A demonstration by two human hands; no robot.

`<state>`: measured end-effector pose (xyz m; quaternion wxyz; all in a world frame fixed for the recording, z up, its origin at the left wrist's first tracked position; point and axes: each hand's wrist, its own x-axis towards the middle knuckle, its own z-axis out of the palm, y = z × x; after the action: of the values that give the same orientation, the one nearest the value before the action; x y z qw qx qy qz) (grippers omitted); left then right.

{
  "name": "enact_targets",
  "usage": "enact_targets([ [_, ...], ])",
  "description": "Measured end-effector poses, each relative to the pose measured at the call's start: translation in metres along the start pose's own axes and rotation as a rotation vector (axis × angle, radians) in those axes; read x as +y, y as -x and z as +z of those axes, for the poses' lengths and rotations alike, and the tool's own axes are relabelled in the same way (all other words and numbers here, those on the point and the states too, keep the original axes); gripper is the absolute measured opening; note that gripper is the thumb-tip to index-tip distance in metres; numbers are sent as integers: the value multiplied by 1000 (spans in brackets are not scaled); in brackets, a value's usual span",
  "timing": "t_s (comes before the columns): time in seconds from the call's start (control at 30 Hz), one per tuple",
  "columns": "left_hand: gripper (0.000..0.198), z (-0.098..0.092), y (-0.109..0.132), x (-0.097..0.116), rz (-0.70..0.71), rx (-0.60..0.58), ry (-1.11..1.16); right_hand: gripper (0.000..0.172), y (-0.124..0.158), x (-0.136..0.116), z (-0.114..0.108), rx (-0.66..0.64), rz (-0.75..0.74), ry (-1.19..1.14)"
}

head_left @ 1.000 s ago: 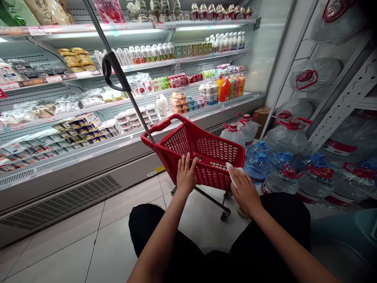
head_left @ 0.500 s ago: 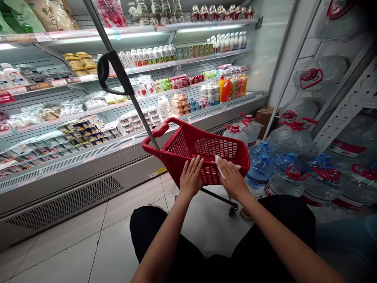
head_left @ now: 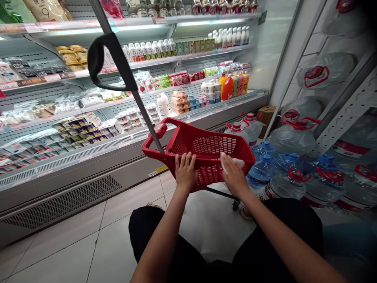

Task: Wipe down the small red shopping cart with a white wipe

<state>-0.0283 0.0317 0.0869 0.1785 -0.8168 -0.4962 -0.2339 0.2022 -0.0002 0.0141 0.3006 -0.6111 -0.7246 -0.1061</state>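
A red plastic shopping basket (head_left: 216, 156) with perforated walls stands on wheels in front of my knees. It has a long grey pole (head_left: 147, 118) with a black handle (head_left: 113, 63). My left hand (head_left: 186, 173) grips the basket's near rim, its fingertips curled over the top edge. Against the near outer wall, further right, my right hand (head_left: 235, 175) presses a white cloth (head_left: 239, 162) with its fingers. Part of the cloth sticks out past the fingers on both sides; the rest is hidden under the hand.
An open refrigerated display case (head_left: 112, 151) runs behind the basket, its shelves full of bottles, cups and packets. Large water bottles (head_left: 287, 182) stand close on the right beside a white metal rack (head_left: 347, 114). Pale floor tiles (head_left: 67, 239) lie to the left.
My left hand has shifted slightly left along the rim. The right hand and the cloth have moved a little to the right, and the basket's far end sits slightly further right.
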Motion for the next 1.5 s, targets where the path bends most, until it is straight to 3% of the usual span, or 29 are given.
enact_targets([
  [0.1,70,2,3,3,-10,4,3,77,-24,-64,8,-34,-143,-91],
  [0.2,77,2,6,4,-14,12,-3,76,-28,-84,7,-30,-204,-124],
  [0.3,86,1,8,4,2,-1,-8,77,-13,-53,-2,-22,-201,-65],
  [0.43,87,0,9,6,-1,-2,2,72,7,5,-12,24,-46,-7],
  [0.5,87,1,8,9,-4,2,9,68,5,13,-12,52,14,-23],
  [0.57,90,3,8,14,-1,4,13,65,-6,0,-7,67,23,-69],
  [0.73,90,4,11,25,-4,27,-7,64,-43,-75,7,20,-125,-259],
  [0.8,88,-2,11,21,12,30,-6,65,-46,-87,7,9,-154,-286],
  [0.87,86,-14,11,11,47,26,2,66,-41,-78,4,7,-179,-255],
  [0.93,81,-27,10,-3,58,36,2,67,-31,-51,0,17,-167,-192],
  [1.07,66,-43,8,-25,-43,79,-20,63,-12,1,-4,35,-42,-117],
  [1.17,54,-44,6,-21,-95,76,-9,59,-12,5,-2,38,34,-150],
  [1.23,51,-44,5,-14,-115,78,-5,59,-19,-12,1,45,34,-206],
  [1.33,56,-46,5,-8,-91,77,-11,60,-37,-57,4,19,-82,-346],
  [1.5,58,-55,9,-15,-75,108,-59,61,-72,-131,1,-34,-271,-591],
])
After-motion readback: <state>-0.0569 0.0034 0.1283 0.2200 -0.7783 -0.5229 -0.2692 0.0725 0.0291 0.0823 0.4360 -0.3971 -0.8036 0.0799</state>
